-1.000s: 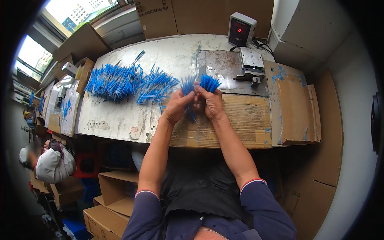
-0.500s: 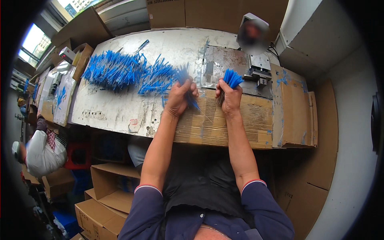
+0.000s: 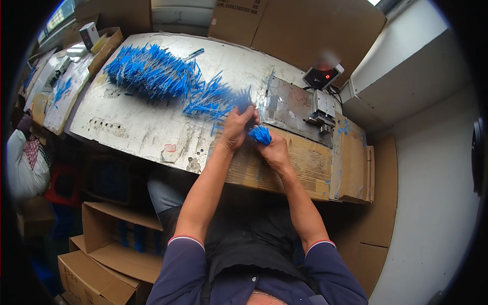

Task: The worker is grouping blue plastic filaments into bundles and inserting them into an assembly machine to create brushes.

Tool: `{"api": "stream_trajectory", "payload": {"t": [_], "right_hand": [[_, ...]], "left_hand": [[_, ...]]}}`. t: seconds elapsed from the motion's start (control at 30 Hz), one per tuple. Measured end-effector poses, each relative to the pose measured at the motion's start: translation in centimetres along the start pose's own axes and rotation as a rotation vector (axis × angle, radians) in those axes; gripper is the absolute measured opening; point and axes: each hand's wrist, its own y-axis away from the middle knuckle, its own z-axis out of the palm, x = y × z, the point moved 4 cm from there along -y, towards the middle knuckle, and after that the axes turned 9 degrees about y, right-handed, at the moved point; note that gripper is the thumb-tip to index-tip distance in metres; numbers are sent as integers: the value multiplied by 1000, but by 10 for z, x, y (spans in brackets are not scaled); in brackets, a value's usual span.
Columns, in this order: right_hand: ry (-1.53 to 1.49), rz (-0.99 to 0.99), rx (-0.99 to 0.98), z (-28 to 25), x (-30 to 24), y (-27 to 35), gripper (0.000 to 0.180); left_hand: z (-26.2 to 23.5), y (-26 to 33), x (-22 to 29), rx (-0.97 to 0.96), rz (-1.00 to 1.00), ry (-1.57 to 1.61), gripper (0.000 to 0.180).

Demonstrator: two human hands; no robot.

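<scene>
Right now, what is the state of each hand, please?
Left hand: closed, gripping blue wires at the end of the pile.
Right hand: closed on a small blue bundle.

Two hands: left hand (image 3: 238, 127), right hand (image 3: 274, 150). Two loose blue wire heaps (image 3: 152, 71) far left. One small machine (image 3: 321, 109) far right.

Grey box w/ red light (image 3: 322, 78), open cartons (image 3: 109, 244)

Bundle of thin blue strips (image 3: 261, 134)
Short, bristling upward like a brush tuft, gripped at its base above the bench's cardboard edge.
</scene>
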Motion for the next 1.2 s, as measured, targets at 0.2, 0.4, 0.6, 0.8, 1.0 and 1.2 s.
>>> {"api": "stream_trajectory", "payload": {"t": [0.2, 0.4, 0.6, 0.8, 1.0, 1.2], "right_hand": [[-26, 78, -35, -4, 0, 8, 12], [-362, 353, -67, -22, 5, 38, 9], [-557, 254, 233, -20, -1, 39, 21], [-642, 40, 260, 15, -20, 35, 25], [-420, -141, 342, 27, -16, 32, 21], [20, -583, 433, 32, -56, 34, 27]], "left_hand": [[-5, -3, 1, 18, 23, 72, 19], [-17, -5, 2, 84, 72, 263, 19], [-15, 6, -3, 39, -98, 359, 24], [-12, 15, 4, 27, -155, 375, 27], [-13, 13, -2, 8, -213, 435, 27], [-33, 6, -6, 36, -214, 444, 23]]}}
